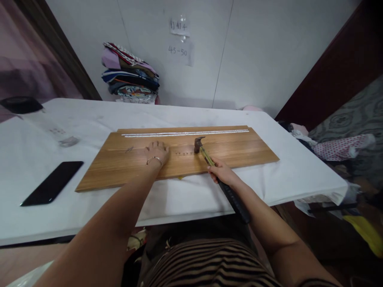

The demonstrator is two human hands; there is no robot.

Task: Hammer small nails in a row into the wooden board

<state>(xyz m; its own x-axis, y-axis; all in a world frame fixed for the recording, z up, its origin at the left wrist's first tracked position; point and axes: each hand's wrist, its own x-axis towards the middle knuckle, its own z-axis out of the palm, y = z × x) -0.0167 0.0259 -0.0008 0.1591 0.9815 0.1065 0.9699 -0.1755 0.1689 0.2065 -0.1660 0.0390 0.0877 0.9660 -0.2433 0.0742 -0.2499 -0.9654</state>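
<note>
A wooden board [233,149] lies flat on a table. My left hand [157,152] rests on it, palm down with the fingers spread. In my right hand [221,171] is a claw hammer [206,155], gripped partway along its handle, the black grip end pointing back toward me. The hammer's head is at the board's surface, at the right end of a short row of several nails [184,153]. A few loose nails [129,150] lie on the board left of my left hand. Along the far edge runs a white measuring strip [185,133].
The board sits on a white-covered table [302,175]. A black phone [52,183] lies to its left, with a small clear plastic bag [68,141] farther back. Folded clothes [131,75] are stacked behind the table against the wall, where paper notes [179,52] hang.
</note>
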